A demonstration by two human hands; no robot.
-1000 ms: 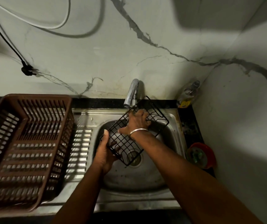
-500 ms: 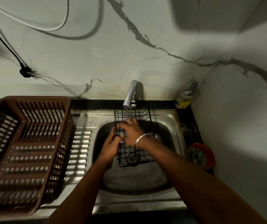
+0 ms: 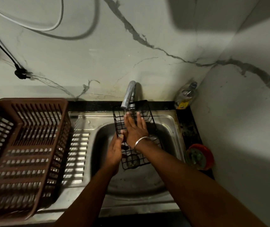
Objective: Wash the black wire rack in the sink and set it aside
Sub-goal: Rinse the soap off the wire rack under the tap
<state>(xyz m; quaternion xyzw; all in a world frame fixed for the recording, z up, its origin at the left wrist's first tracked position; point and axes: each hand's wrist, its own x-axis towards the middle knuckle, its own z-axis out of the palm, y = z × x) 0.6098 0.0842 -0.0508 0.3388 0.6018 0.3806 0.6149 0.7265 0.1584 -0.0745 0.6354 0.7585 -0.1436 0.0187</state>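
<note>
Right hand: the right hand is lying flat on the black wire rack with straight, spread fingers, gripping nothing; its fingertips are reaching just under the spout, and a metal bracelet is circling the wrist.
Left hand: the left hand is gripping the rack's left edge, thumb pressing on the rim from above.
Black wire rack: it is hanging tilted over the sink, its far end rising over the back rim and its near end hovering above the drain.
Tap: the tap is leaning over the rack's far end, and a thin stream of water is falling onto the fingers.
Open room: bare basin is showing toward the near rim and on the rack's right; the ridged drainboard is lying uncovered between basin and basket.
Basket: a brown basket is sitting on the left end of the drainboard, its near corner reaching the front edge.
Counter: the black counter is running behind the sink; a bottle is standing in its back right corner, and a red tub is sitting at the right edge beside the basin.
Room: a pale veined wall is closing in behind and on the right, with cables and a black plug hanging on it at the upper left.
</note>
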